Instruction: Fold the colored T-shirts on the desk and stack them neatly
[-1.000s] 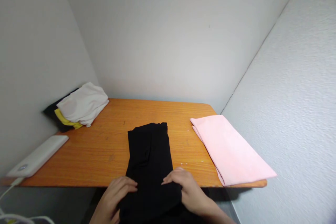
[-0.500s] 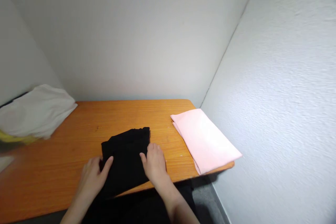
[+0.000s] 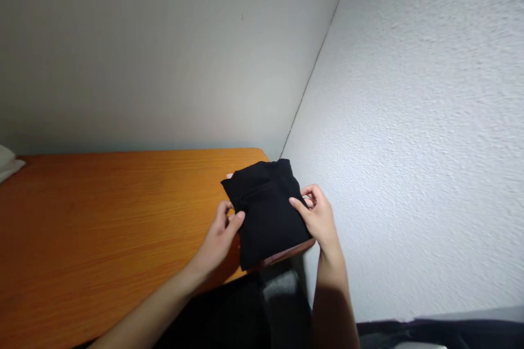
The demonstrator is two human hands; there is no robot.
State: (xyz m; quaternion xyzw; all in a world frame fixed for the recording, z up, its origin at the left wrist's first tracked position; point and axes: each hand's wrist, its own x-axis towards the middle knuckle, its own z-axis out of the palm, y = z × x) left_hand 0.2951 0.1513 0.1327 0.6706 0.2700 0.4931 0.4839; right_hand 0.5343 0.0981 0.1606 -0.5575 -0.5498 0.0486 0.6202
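Note:
A folded black garment (image 3: 267, 210) is at the right end of the orange wooden table (image 3: 110, 212), where the pink cloth lay; only a thin pink edge shows under its near side. My left hand (image 3: 219, 234) pinches the garment's left edge with thumb and fingers. On the right edge, my right hand (image 3: 317, 217) grips it, thumb on top and fingers curled beneath. The garment looks held flat just over the table corner.
A white wall rises behind the table and a textured white wall (image 3: 409, 136) closes in on the right, meeting at the corner. A bit of white cloth (image 3: 6, 161) shows at the far left edge. Dark floor lies below the table's near edge.
The black garment went from a long strip to a small folded square, and both hands carried it right onto the pink cloth. The view swung right; the left clothes pile left the frame.

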